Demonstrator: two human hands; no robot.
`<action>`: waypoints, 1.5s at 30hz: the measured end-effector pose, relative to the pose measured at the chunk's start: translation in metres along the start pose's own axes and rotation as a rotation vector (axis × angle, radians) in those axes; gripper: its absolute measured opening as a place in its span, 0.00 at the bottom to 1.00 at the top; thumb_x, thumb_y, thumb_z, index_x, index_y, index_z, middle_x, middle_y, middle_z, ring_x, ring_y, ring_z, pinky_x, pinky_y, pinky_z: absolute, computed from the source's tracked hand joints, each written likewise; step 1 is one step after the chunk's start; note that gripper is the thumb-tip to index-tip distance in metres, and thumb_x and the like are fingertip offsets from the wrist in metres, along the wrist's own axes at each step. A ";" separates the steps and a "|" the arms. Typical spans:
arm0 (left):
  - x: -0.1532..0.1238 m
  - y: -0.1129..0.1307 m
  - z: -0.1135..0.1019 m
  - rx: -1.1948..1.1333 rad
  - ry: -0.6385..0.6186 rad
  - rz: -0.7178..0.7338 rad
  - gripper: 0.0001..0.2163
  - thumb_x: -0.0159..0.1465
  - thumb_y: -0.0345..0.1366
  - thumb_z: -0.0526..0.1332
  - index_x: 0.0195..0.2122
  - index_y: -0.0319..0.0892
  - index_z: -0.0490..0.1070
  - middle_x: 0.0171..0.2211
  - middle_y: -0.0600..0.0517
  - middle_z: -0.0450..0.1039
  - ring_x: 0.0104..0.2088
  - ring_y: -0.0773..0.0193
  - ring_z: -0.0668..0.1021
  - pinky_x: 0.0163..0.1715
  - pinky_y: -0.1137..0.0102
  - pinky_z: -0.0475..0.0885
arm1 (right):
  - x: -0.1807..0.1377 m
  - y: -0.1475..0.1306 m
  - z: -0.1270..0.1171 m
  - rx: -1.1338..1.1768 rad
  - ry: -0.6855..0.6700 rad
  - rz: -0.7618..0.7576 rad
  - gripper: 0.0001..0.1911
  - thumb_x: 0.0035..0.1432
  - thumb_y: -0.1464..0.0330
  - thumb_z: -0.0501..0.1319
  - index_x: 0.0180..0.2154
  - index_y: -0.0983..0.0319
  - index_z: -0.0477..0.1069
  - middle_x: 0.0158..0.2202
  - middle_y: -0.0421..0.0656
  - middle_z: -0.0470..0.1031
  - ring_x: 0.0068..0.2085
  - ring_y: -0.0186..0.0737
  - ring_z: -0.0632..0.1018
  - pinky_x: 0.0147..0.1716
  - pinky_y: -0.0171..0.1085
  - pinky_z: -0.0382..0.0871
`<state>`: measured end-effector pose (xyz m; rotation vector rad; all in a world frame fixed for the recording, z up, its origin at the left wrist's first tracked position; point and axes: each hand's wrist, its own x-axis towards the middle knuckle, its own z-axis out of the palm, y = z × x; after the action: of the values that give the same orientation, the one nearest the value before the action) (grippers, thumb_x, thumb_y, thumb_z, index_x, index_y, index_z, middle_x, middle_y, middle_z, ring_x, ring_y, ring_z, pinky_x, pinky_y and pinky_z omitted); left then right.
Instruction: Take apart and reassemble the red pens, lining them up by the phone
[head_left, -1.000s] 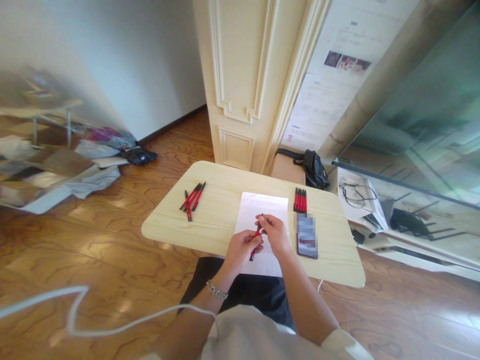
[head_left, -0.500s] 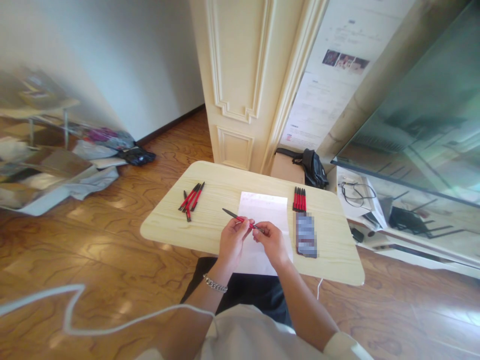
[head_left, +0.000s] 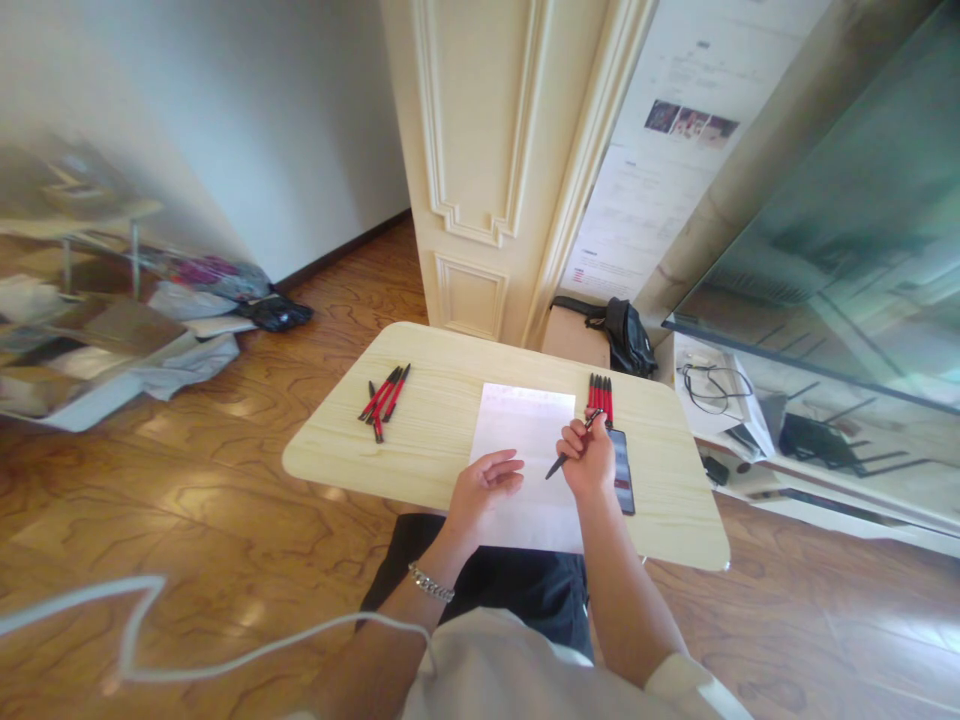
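Note:
My right hand (head_left: 589, 455) is closed round a pen (head_left: 556, 466), its dark end slanting down and left over a sheet of white paper (head_left: 525, 420). Part of the pen is hidden by the fingers. Above the paper's left side, my left hand (head_left: 486, 492) holds nothing, its fingers loosely apart. A row of several red and black pens (head_left: 600, 393) lies just beyond my right hand. Partly covered by that hand is a phone (head_left: 622, 475). On the table's left lies a loose pile of red and black pens (head_left: 386, 398).
The pale wood table (head_left: 435, 370) has rounded corners. Behind it stand a cream panelled door (head_left: 480, 150) and a black bag (head_left: 626, 335) on a box. A white cable (head_left: 262, 645) runs across the lower left. Boxes and plastic bags (head_left: 195, 300) lie on the floor at left.
My left hand has let go of the pen and drawn slightly down. My right hand has carried the pen rightward, over the phone's edge and close to the row of pens.

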<state>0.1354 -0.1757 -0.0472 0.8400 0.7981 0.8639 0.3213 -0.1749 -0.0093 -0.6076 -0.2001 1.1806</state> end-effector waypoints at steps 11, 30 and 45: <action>0.002 0.001 -0.002 0.047 0.067 -0.016 0.18 0.48 0.34 0.72 0.41 0.37 0.75 0.34 0.45 0.79 0.34 0.61 0.79 0.37 0.68 0.72 | 0.002 -0.001 -0.011 -0.010 0.024 0.136 0.19 0.57 0.53 0.56 0.25 0.60 0.64 0.19 0.32 0.57 0.14 0.25 0.53 0.10 0.28 0.44; 0.020 0.005 -0.001 0.330 0.009 0.179 0.13 0.54 0.41 0.67 0.38 0.40 0.77 0.37 0.45 0.79 0.37 0.56 0.79 0.40 0.63 0.72 | 0.006 -0.010 -0.012 -0.183 0.117 0.073 0.15 0.54 0.58 0.63 0.26 0.61 0.63 0.21 0.35 0.63 0.17 0.25 0.60 0.10 0.26 0.49; 0.083 0.006 0.020 1.153 -0.090 0.578 0.13 0.61 0.29 0.58 0.45 0.40 0.74 0.47 0.44 0.75 0.49 0.53 0.72 0.54 0.57 0.62 | 0.021 -0.015 -0.034 -0.329 0.284 -0.113 0.15 0.49 0.58 0.67 0.29 0.61 0.66 0.18 0.34 0.67 0.17 0.28 0.67 0.13 0.28 0.56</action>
<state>0.1856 -0.1067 -0.0540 2.1874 0.9789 0.8096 0.3572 -0.1706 -0.0321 -1.0315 -0.1855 0.9459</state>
